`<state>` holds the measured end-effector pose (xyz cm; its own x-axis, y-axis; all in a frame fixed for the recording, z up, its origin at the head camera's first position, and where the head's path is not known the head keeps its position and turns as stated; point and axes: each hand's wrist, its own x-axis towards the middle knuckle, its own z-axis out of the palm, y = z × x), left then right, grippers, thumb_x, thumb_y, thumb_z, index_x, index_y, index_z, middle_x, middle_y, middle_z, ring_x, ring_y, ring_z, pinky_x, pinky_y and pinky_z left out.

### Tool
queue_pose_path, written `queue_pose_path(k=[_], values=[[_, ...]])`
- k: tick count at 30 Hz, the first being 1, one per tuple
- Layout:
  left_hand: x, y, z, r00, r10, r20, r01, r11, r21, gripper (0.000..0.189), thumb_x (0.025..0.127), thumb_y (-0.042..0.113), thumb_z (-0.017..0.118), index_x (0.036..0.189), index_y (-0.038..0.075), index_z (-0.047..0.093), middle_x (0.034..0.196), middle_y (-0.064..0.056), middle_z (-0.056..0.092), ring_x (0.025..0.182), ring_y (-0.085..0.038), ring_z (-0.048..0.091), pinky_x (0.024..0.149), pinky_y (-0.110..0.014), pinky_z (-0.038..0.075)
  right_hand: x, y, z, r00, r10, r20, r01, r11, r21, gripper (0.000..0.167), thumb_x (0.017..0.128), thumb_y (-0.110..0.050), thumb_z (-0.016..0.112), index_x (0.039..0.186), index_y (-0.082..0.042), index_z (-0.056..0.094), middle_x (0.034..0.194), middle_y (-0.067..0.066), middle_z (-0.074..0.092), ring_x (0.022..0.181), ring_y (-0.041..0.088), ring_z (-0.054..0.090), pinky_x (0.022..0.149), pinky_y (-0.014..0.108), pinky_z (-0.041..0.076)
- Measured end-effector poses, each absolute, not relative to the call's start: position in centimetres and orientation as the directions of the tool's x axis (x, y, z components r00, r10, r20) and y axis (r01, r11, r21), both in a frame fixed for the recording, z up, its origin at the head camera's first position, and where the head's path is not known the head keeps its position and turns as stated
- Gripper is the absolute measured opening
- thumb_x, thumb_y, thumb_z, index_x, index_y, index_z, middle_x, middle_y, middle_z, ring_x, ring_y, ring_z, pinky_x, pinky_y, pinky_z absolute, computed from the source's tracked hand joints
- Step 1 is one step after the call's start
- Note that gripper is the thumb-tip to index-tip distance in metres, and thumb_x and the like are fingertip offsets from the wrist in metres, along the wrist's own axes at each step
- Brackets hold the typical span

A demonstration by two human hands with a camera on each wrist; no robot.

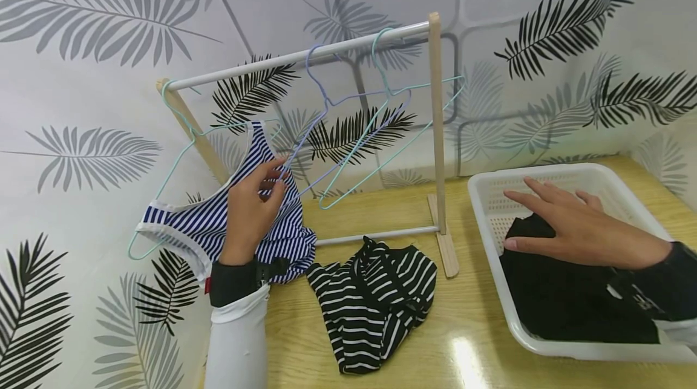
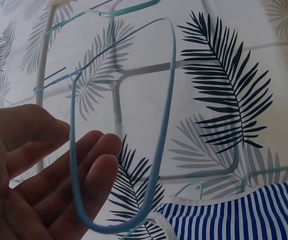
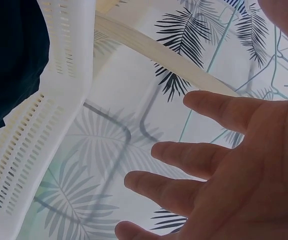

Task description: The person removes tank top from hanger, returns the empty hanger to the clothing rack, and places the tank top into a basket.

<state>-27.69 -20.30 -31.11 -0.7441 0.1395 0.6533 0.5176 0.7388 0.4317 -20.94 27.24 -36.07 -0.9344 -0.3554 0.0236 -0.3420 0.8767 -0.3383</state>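
My left hand [image 1: 253, 210] is in front of a blue-and-white striped sleeveless garment [image 1: 291, 219], which hangs on a mint-green hanger [image 1: 175, 165]. In the left wrist view, the rounded end of a lilac-blue hanger [image 2: 73, 170] passes between the thumb and the loosely bent fingers, with the thumb tip right at it. That hanger's hook sits on the rail. Over a white basket [image 1: 492, 238] my right hand [image 1: 588, 232] spreads its fingers. Black cloth [image 1: 566, 298] lies inside, beneath the hand and wrist.
A rack with a white rail [image 1: 245, 68] and wooden posts [image 1: 437, 129] stands at the table's back. Another mint-green hanger [image 1: 381, 186] hangs bare at its right. A crumpled black-and-white striped garment [image 1: 359, 322] lies on the wooden table [image 1: 446, 304]. Leaf-patterned cloth covers the wall.
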Motion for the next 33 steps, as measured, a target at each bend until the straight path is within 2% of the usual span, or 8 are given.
queue_pose_path(k=[4, 9, 18, 24, 29, 33], values=[[-27.4, -20.5, -31.3, -0.729, 0.139, 0.670, 0.524, 0.744, 0.416, 0.036, 0.090, 0.008, 0.063, 0.125, 0.009, 0.064, 0.109, -0.010, 0.069, 0.094, -0.023, 0.068, 0.078, -0.038, 0.055, -20.9, 27.3, -36.1, -0.935, -0.355, 0.020, -0.340, 0.877, -0.339, 0.089, 0.084, -0.061, 0.063, 0.152, -0.015, 0.028, 0.156, 0.026, 0.016, 0.138, 0.050, 0.017, 0.095, 0.074, 0.010], [-26.8, -20.5, -31.0, -0.668, 0.145, 0.730, 0.562, 0.741, 0.367, 0.034, 0.088, 0.009, 0.065, 0.123, 0.008, 0.066, 0.116, -0.010, 0.067, 0.108, -0.025, 0.062, 0.094, -0.041, 0.047, -20.9, 27.4, -36.2, -0.936, -0.352, 0.020, -0.338, 0.880, -0.334, 0.088, 0.084, -0.060, 0.063, 0.151, -0.015, 0.028, 0.155, 0.026, 0.017, 0.138, 0.049, 0.018, 0.095, 0.075, 0.010], [-25.3, -19.4, -30.1, -0.584, 0.242, 0.775, 0.672, 0.680, 0.294, 0.038, 0.086, 0.014, 0.067, 0.123, 0.008, 0.065, 0.127, -0.012, 0.060, 0.122, -0.028, 0.052, 0.101, -0.045, 0.039, -20.8, 27.7, -36.1, -0.940, -0.340, 0.017, -0.327, 0.889, -0.319, 0.089, 0.084, -0.060, 0.063, 0.152, -0.015, 0.027, 0.155, 0.027, 0.018, 0.137, 0.050, 0.021, 0.093, 0.074, 0.011], [-23.7, -17.8, -30.4, -0.577, 0.383, 0.722, 0.723, 0.651, 0.232, 0.051, 0.083, 0.023, 0.073, 0.131, 0.011, 0.060, 0.137, -0.012, 0.051, 0.129, -0.028, 0.044, 0.105, -0.047, 0.034, -20.7, 27.6, -35.9, -0.944, -0.328, 0.017, -0.318, 0.898, -0.305, 0.090, 0.084, -0.061, 0.062, 0.152, -0.014, 0.026, 0.155, 0.027, 0.016, 0.138, 0.049, 0.019, 0.095, 0.074, 0.009], [-22.5, -16.8, -31.2, -0.580, 0.529, 0.619, 0.757, 0.630, 0.171, 0.065, 0.084, 0.042, 0.071, 0.140, 0.016, 0.050, 0.148, -0.012, 0.039, 0.135, -0.031, 0.036, 0.108, -0.054, 0.028, -20.6, 27.8, -36.0, -0.943, -0.330, 0.031, -0.325, 0.901, -0.288, 0.090, 0.084, -0.061, 0.063, 0.151, -0.013, 0.028, 0.154, 0.028, 0.018, 0.137, 0.049, 0.021, 0.094, 0.075, 0.011], [-21.9, -16.0, -32.1, -0.587, 0.618, 0.523, 0.781, 0.603, 0.165, 0.080, 0.084, 0.066, 0.057, 0.147, 0.021, 0.040, 0.155, -0.011, 0.027, 0.140, -0.031, 0.027, 0.108, -0.057, 0.026, -20.5, 28.0, -36.1, -0.945, -0.327, 0.031, -0.321, 0.901, -0.293, 0.090, 0.084, -0.060, 0.063, 0.151, -0.013, 0.029, 0.154, 0.028, 0.019, 0.136, 0.049, 0.021, 0.094, 0.075, 0.009]])
